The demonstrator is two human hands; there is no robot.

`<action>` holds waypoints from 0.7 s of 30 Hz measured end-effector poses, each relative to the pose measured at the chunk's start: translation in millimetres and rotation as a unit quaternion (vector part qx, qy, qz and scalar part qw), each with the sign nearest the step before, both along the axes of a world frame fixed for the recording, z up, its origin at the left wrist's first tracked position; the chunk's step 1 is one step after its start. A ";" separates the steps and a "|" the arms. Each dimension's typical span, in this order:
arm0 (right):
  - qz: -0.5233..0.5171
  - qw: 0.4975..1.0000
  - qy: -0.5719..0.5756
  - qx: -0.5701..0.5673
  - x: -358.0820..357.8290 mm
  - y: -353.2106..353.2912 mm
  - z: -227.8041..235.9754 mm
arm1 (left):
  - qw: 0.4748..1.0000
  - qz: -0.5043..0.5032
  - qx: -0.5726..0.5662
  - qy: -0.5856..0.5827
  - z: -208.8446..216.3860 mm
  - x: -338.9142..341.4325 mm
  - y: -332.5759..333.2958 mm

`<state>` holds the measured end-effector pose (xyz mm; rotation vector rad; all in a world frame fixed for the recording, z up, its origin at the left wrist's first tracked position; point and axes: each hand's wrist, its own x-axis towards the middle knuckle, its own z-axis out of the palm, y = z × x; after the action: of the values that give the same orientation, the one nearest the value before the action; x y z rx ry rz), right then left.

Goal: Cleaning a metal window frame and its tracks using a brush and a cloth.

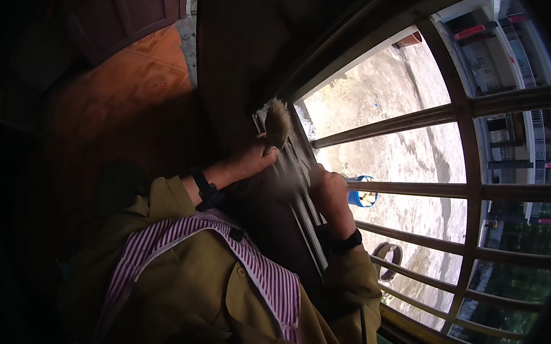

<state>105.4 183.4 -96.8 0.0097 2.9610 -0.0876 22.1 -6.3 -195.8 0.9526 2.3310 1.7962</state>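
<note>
My left hand is closed round the short handle of a brush with pale, bushy bristles. The bristles point up and away from me, over the far part of the window track. Curled into a grip, my right hand is over the track, close to the window bars. A pale blur lies between the two hands; I cannot tell whether it is dust or a moving thing. What the right fingers hold is hidden.
Metal window bars run along the right side. Beyond them are bright concrete ground, a blue bucket and a round, ring-like object. At far left, a brown panelled door stands over orange floor tiles.
</note>
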 end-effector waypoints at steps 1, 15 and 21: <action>0.026 0.999 0.022 0.015 -6.3 -0.6 1.4 | 1.000 0.001 0.001 0.002 2.0 0.6 1.4; 0.001 1.000 -0.014 0.011 -5.6 -0.2 -6.7 | 0.999 0.004 0.026 -0.047 -3.9 0.6 2.4; 0.052 0.998 0.033 -0.008 -78.6 -29.9 -41.8 | 0.998 0.016 0.045 -0.040 0.1 0.9 4.7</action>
<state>26.8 153.5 -138.6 -0.1518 3.0209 -0.0999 23.0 -1.5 -195.7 0.8408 2.2478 1.9278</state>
